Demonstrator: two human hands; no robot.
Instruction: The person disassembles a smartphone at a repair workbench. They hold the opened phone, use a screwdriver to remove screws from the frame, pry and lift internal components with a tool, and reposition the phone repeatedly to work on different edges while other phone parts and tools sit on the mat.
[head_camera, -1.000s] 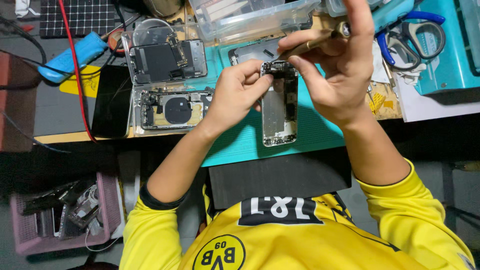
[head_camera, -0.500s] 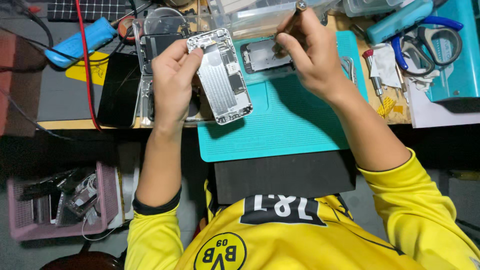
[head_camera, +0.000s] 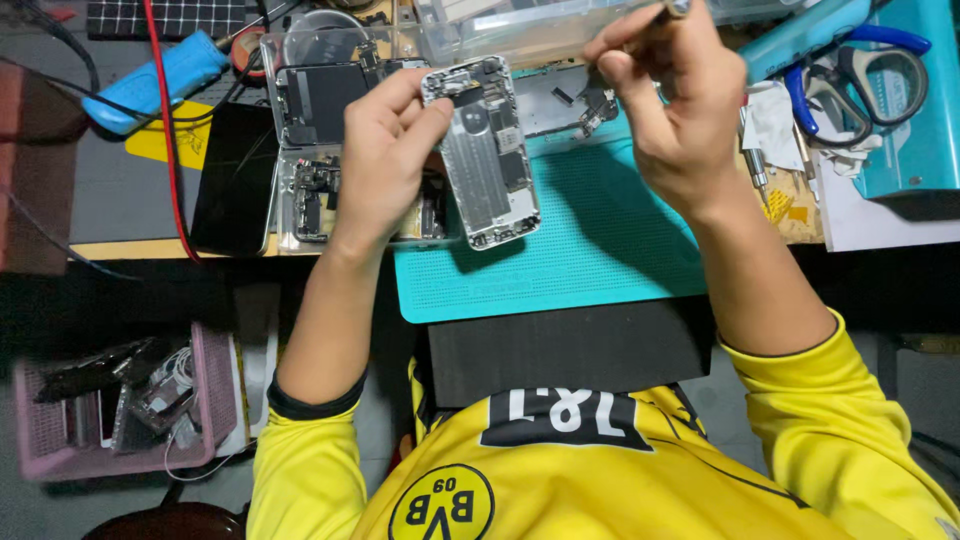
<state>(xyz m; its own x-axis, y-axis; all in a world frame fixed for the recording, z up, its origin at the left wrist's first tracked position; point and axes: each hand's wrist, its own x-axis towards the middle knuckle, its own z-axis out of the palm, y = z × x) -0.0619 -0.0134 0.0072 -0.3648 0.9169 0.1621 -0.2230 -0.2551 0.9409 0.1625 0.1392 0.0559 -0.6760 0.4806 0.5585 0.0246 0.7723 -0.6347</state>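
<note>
Phone shell (head_camera: 484, 150) in left hand (head_camera: 385, 160) grip – right hand (head_camera: 672, 110) w/ tool, just beside

The worktop (head_camera: 120, 215) is dark grey with a pale wooden front edge and lies under even, bright light. A teal mat (head_camera: 560, 260) covers its middle, and a black pad (head_camera: 570, 350) hangs over the near edge below the mat. The floor (head_camera: 60, 500) beneath is grey and dim. A pink basket (head_camera: 215, 400) stands low at the left, beside a dark stool (head_camera: 170, 522).
</note>
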